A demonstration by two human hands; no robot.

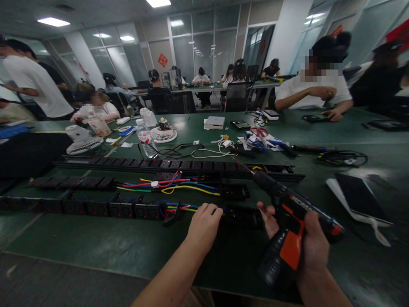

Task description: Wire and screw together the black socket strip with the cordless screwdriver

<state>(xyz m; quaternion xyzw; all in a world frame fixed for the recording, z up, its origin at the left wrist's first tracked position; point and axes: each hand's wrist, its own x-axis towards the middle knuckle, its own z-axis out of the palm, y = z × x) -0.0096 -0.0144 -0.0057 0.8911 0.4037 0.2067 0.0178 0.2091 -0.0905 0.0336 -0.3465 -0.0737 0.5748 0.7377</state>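
Observation:
A black and orange cordless drill (292,228) is gripped by the handle in my right hand (315,245), its long thin bit (244,164) pointing up and left over the power strips. My left hand (206,224) is closed over the coloured wires of the nearest power strip (119,209), beside a black end housing (243,216); the curled fingers hide what they pinch. Behind it lies a second disassembled strip (75,182) with red, blue, yellow and green wires (191,187). A longer black strip (182,165) runs parallel farther back.
Across the green table (105,247) stand a water bottle (146,138) and white fan parts (164,134). Red-handled scissors (259,132), tools and cables lie beyond the strips. A black-and-white notebook-like item (359,198) rests at right. A person (315,91) works opposite; several others sit behind.

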